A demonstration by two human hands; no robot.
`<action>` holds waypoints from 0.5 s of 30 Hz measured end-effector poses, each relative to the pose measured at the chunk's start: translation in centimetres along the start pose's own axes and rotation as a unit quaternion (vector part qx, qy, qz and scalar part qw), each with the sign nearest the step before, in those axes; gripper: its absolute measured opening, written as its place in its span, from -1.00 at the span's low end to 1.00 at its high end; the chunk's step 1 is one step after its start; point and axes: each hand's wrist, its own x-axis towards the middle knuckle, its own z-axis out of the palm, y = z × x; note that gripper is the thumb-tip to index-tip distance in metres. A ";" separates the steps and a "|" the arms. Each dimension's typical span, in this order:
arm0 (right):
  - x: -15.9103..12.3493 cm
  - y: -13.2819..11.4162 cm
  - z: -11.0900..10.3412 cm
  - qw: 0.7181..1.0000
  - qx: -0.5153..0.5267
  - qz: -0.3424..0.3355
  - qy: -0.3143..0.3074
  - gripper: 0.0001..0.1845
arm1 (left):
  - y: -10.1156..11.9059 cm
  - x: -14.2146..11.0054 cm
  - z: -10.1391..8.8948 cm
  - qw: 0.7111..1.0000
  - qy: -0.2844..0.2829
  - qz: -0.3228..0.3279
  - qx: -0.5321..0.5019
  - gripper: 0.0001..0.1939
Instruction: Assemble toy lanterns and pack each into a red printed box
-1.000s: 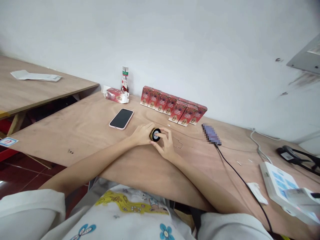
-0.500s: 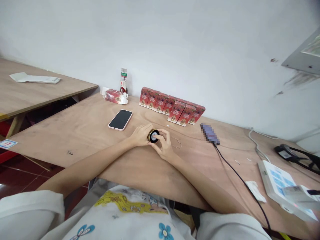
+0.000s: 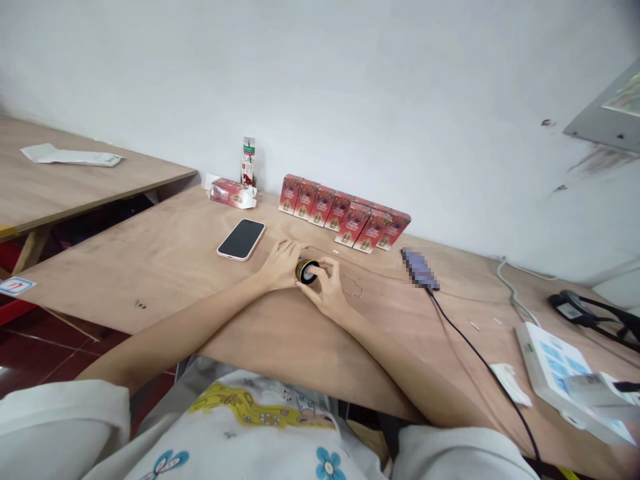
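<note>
A small gold-and-black round container (image 3: 301, 271) lies on its side between my hands, its pale round end turned to the right. My left hand (image 3: 281, 267) wraps around its body from the left, hiding part of it. My right hand (image 3: 327, 288) is curled at the other end. Its index finger presses on the pale face inside the black rim, while the thumb and other fingers touch the edge. I cannot tell whether this end is a lid or the base.
Several red printed boxes (image 3: 325, 205) stand in a row near the wall. Left of them are an opened red box (image 3: 231, 193) and a small bottle (image 3: 247, 162). A phone (image 3: 242, 240) lies beyond my left hand. To the right are a blurred purple device (image 3: 420, 268) on a black cable and a white power strip (image 3: 550, 360).
The container has tilted a little, so its pale end shows less. My left fingers have shifted slightly along its body. My right index finger stays on the end, and the view moved slightly.
</note>
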 end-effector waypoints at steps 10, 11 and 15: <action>-0.3 0.7 0.5 1.000 -0.001 0.011 0.008 -0.78 | -0.2 -0.6 0.9 0.996 0.053 0.033 0.059 -0.51; -0.3 0.7 0.5 1.000 0.002 0.011 0.009 -0.78 | -0.2 -0.5 0.8 0.996 0.050 0.037 0.064 -0.53; -0.2 0.5 0.1 1.000 0.016 0.009 0.005 -0.75 | 0.2 -0.3 0.0 0.995 0.041 0.052 0.070 -0.59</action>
